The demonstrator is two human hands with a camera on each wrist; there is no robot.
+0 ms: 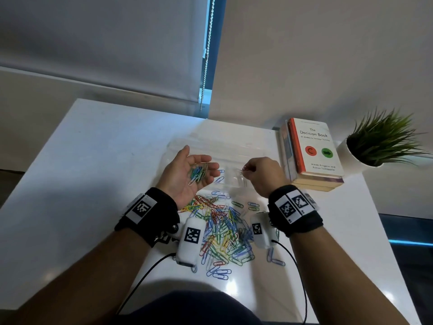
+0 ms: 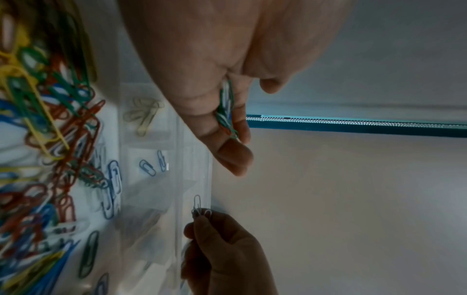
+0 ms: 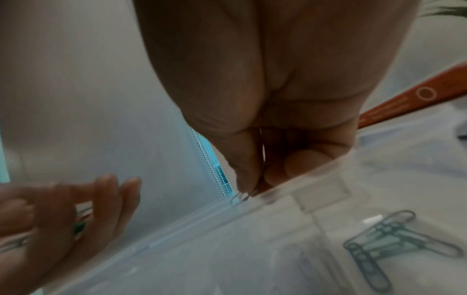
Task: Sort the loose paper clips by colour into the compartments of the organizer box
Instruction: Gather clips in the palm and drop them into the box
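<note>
A heap of loose paper clips (image 1: 222, 233) in mixed colours lies on the white table (image 1: 93, 160) between my wrists. Behind it stands the clear organizer box (image 1: 234, 146). My left hand (image 1: 201, 160) is turned palm up over the box's left end, fingers curled around a bunch of green, blue and white clips (image 1: 199, 173) (image 2: 226, 108). My right hand (image 1: 245, 169) hovers over the box's middle and pinches one pale clip (image 2: 199, 206) (image 3: 240, 197) between thumb and forefinger. Yellow clips (image 2: 144, 113) and blue clips (image 2: 151, 165) lie in separate compartments, and dark green ones (image 3: 394, 245) in another.
A stack of books (image 1: 314, 153) sits just right of the box, with a potted plant (image 1: 379, 141) beyond it. A blind cord (image 1: 206, 55) hangs behind the table. Wrist camera cables trail toward the near edge.
</note>
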